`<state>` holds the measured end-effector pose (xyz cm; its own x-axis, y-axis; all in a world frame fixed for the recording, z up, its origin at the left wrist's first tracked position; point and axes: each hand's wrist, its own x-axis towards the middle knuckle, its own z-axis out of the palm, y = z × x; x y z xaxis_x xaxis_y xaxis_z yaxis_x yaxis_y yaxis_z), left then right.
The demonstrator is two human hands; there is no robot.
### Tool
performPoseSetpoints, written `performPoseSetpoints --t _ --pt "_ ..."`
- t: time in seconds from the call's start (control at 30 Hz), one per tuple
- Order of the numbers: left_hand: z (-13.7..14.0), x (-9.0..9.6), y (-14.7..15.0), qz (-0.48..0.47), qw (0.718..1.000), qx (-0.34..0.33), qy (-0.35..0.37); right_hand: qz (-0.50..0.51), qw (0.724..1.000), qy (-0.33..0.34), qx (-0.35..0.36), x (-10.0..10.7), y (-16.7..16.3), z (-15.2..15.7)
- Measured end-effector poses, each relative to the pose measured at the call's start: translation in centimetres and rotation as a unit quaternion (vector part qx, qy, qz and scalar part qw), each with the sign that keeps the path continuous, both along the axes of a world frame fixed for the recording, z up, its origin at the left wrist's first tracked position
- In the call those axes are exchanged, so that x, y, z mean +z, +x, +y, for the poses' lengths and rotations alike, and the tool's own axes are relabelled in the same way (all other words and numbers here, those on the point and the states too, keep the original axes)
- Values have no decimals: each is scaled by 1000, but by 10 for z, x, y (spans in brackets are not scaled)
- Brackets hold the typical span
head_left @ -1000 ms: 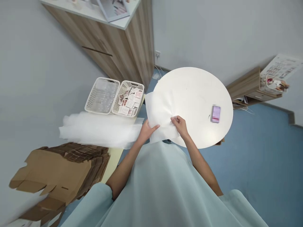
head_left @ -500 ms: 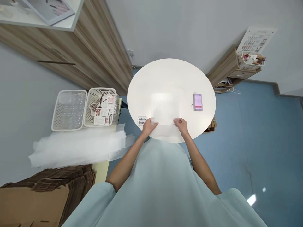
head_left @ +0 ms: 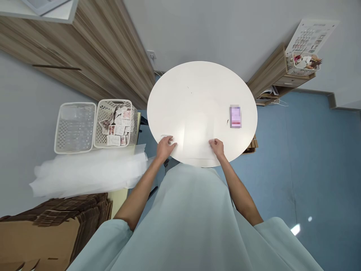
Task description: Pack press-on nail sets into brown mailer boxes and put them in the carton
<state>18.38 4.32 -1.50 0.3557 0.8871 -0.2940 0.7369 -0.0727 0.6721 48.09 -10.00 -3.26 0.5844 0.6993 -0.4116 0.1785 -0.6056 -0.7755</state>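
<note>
A thin, translucent sheet, probably plastic film, lies flat on the white oval table in front of me. At its right edge, my right hand has its fingers pressed together on the sheet. My left hand is off the sheet's left side, with thumb and fingers apart. It reaches over a small clear case, which is mostly covered by the hand; whether they touch I cannot tell.
A phone-like rectangle, blurred purple, lies on the table's right side. To the left stand a white basket of printed cards, a basket of clear plastic pieces, a white foam roll and stacked cardboard.
My left hand has left the sheet and moved left, onto the small case, which was in plain sight before. My right hand stays at the sheet's right edge. The view has shifted slightly.
</note>
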Motion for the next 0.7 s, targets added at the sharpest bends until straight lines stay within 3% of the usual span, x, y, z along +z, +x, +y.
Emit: performPoseSetpoints --t 0.07,0.2,0.33,0.53,0.7 --pt "11 -1 -17 13 998 -42 50 -18 1000 -11 5 -1 5 4" --pt "27 -7 -40 40 991 -117 49 -49 999 -21 11 -4 17 15" --pt "33 -11 -43 61 985 -153 60 -63 998 -31 2 -3 30 22" --pt "23 -4 -21 76 981 -169 60 -74 995 -64 -5 3 30 2" --pt "-11 1 32 -2 974 -221 42 -53 995 -87 -7 6 19 -27"
